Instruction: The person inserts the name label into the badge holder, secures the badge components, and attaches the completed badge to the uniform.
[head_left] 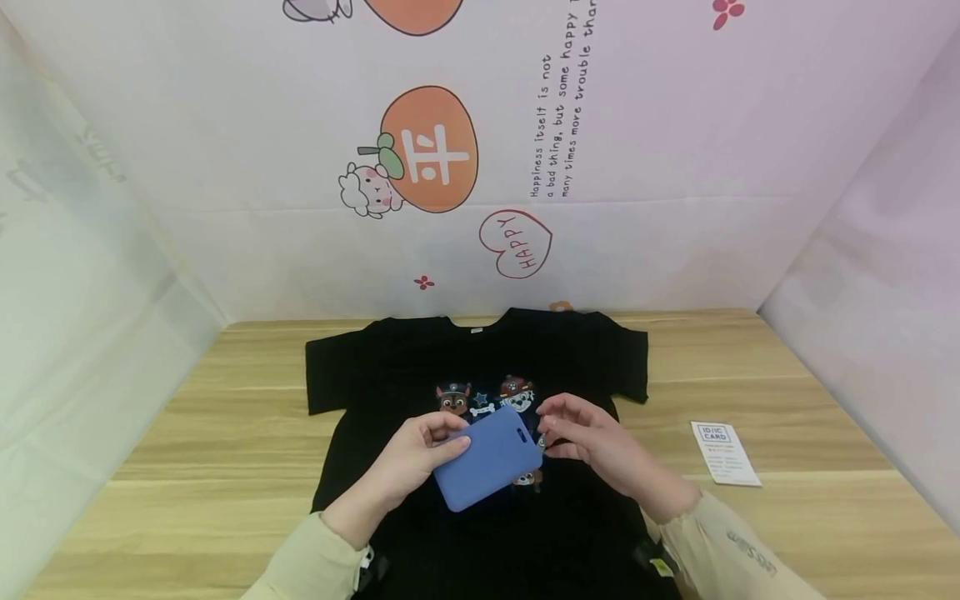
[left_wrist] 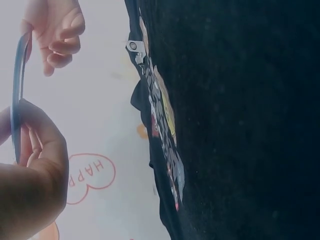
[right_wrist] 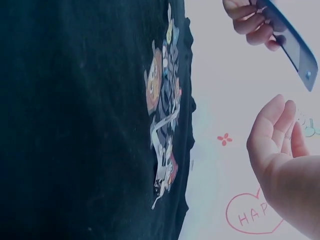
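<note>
Left hand: the left hand is held at 6 o'clock of the scene, above the shirt; the blue card holder is pinched at its left end between thumb and fingers
Right hand: the right hand is kept just beside the holder's right end, at its 3 o'clock; the fingers are loosely curled and nothing is grasped, and a small gap to the holder is seen in the right wrist view
Card holder: it is held in the air over the shirt's printed chest; the long axis is set from 8 o'clock to 2 o'clock, and the slotted end is pointed toward 2 o'clock, at the right hand
Black T-shirt: the black T-shirt is spread flat beneath both hands, the collar turned to 12 o'clock
Table: bare wood of the table is left open at 9 o'clock and at 3 o'clock of the shirt
White card: a white card is laid at 3 o'clock, well apart from the hands
Far edge: the table is closed at 12 o'clock by the patterned wall, with side walls at both ends
</note>
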